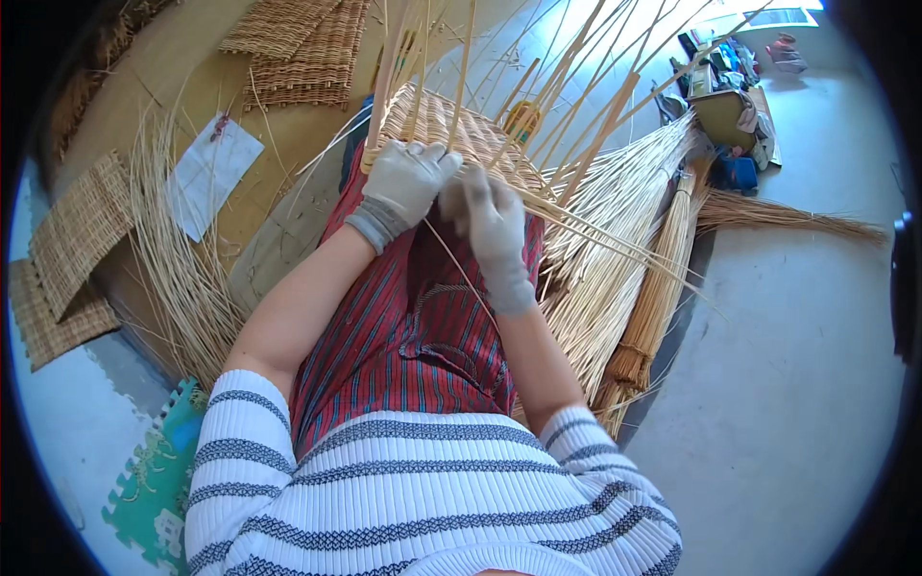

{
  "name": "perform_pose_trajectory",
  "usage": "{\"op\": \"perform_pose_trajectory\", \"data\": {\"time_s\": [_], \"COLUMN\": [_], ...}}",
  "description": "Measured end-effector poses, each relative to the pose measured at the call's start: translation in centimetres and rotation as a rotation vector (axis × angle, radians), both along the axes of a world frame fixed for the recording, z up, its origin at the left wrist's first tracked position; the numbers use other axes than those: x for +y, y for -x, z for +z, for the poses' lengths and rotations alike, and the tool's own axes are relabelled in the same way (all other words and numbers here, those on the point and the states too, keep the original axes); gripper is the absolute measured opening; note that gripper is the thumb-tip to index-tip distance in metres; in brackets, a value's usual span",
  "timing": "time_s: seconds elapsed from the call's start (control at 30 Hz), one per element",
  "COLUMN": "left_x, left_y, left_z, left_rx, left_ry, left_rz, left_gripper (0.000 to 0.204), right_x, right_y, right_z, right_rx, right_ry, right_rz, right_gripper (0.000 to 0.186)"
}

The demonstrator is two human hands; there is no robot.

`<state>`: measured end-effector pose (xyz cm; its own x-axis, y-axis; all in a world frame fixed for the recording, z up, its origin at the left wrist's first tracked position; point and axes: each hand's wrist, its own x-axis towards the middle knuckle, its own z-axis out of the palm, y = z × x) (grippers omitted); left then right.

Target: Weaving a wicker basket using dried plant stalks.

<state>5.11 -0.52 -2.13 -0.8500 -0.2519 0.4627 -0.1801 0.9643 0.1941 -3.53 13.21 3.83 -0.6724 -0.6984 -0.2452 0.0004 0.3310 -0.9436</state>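
A woven panel of pale rods (461,130), with long upright stakes rising from it, rests over my lap on red striped cloth (384,346). My gloved left hand (408,180) grips the near edge of this panel, its fingers bent over the rim. Just right of it, my gloved right hand (490,221) is under the same edge with bent fingers, blurred by motion; what it holds, if anything, is unclear. Loose strands (615,245) stick out to the right from the edge, and a thin strand hangs between my hands.
Woven mats (82,230) lie at the left and at the back (303,72). Loose rods (178,288) and a white sheet (206,173) are on the left. Rod bundles (658,288) lie along my right. A cluttered stand (715,120) is at the back right; a green foam mat (149,485) is lower left.
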Motion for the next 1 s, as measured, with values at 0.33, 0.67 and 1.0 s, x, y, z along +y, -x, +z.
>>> {"op": "perform_pose_trajectory", "data": {"time_s": [0.33,0.67,1.0], "left_x": [-0.7,-0.4,-0.6], "left_y": [-0.4,1.0,-0.2], "left_z": [0.9,1.3,1.5], "left_rx": [0.038,-0.018,-0.099], "left_ry": [-0.314,-0.466,-0.277], "left_rz": [-0.074,0.116,-0.123], "left_gripper": [0.035,0.02,0.052], "right_x": [4.5,-9.4,0.8], "right_y": [3.8,3.3,5.8], "right_z": [4.2,7.4,2.3], "right_rx": [0.235,1.187,1.355], "right_ry": [-0.074,0.2,-0.129], "right_rz": [-0.285,0.141,0.111], "right_gripper": [0.03,0.054,0.014]}}
